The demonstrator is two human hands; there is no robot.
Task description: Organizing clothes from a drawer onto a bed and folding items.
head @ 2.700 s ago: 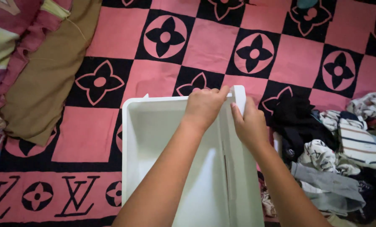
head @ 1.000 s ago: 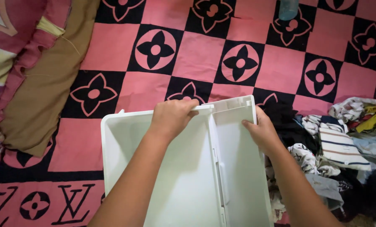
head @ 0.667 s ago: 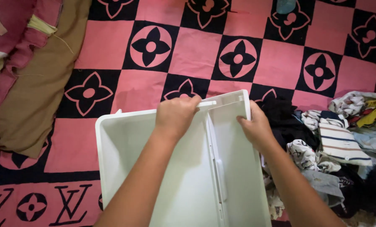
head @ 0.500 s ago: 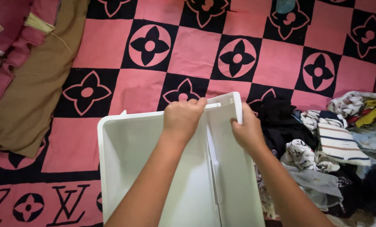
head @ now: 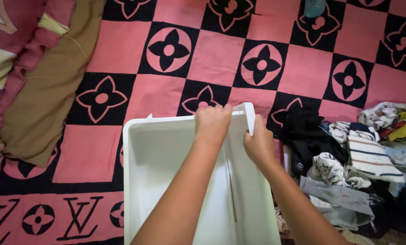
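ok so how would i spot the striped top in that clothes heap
Start at the pink and black checked blanket, then go to the clothes pile on its right edge, beside the white plastic bin. The striped top lies folded near the pile's middle, the only pale piece with dark horizontal stripes.

Home: patterned blanket (head: 298, 72), laundry pile (head: 357, 159)

A white plastic bin (head: 162, 172), open and empty, lies on the bed; its hinged side panel (head: 248, 119) stands nearly upright.
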